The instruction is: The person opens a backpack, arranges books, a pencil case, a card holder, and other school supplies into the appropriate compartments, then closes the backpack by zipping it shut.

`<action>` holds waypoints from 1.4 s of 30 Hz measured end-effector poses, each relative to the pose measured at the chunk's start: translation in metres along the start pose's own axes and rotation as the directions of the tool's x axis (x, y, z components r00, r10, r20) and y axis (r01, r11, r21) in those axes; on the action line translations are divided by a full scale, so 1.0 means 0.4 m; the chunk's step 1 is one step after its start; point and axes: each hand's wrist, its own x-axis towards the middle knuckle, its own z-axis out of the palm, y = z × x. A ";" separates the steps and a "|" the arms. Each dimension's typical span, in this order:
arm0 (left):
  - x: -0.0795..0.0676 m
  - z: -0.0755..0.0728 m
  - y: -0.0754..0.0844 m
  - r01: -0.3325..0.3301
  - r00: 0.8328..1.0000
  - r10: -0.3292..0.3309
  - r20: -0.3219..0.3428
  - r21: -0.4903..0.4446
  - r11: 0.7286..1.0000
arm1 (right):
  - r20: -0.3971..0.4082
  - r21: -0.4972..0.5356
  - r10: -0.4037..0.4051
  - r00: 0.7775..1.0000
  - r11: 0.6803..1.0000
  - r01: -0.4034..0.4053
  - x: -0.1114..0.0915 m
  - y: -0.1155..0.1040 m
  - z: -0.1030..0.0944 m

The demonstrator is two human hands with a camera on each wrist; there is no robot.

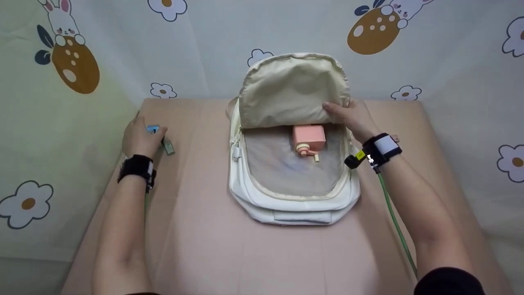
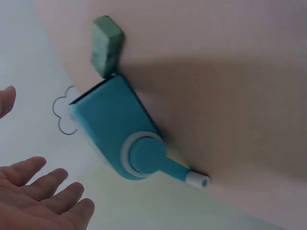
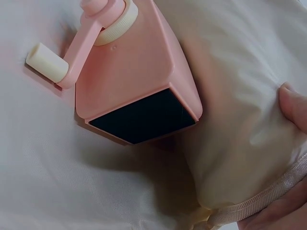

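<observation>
A white backpack point(image 1: 294, 211) lies unzipped, its front flap point(image 1: 286, 90) folded up at the back. Inside it sits a pink hand-crank pencil sharpener point(image 1: 310, 137), with a cream handle knob and a dark end panel in the right wrist view. My right hand point(image 1: 358, 116) pinches the flap's right edge, thumb on the lining. Over at the left, my left hand point(image 1: 141, 139) is beside a blue hand-crank pencil sharpener point(image 2: 115, 124), fingers spread and apart from it in the left wrist view. A small green block point(image 2: 106, 45) lies against the sharpener's end.
A beige cloth-covered table point(image 1: 196, 246) carries everything. Behind it and at both sides hangs a patterned curtain point(image 1: 213, 49) with flowers and rabbits. A green cable point(image 1: 395, 221) runs from the right wrist strap along the forearm.
</observation>
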 end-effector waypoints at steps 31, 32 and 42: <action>-0.060 -0.009 0.005 -0.112 0.993 0.110 -0.030 -0.089 0.990 | 0.006 -0.052 0.038 0.999 0.998 -0.038 0.006 -0.002 0.015; -0.073 -0.010 0.022 -0.158 0.987 0.157 -0.018 -0.099 0.982 | 0.003 -0.050 0.042 0.999 0.998 -0.042 0.005 -0.002 0.014; -0.215 0.046 0.207 -0.665 0.718 0.681 0.142 -0.148 0.732 | 0.013 0.001 0.039 0.999 0.999 -0.039 0.002 0.000 0.005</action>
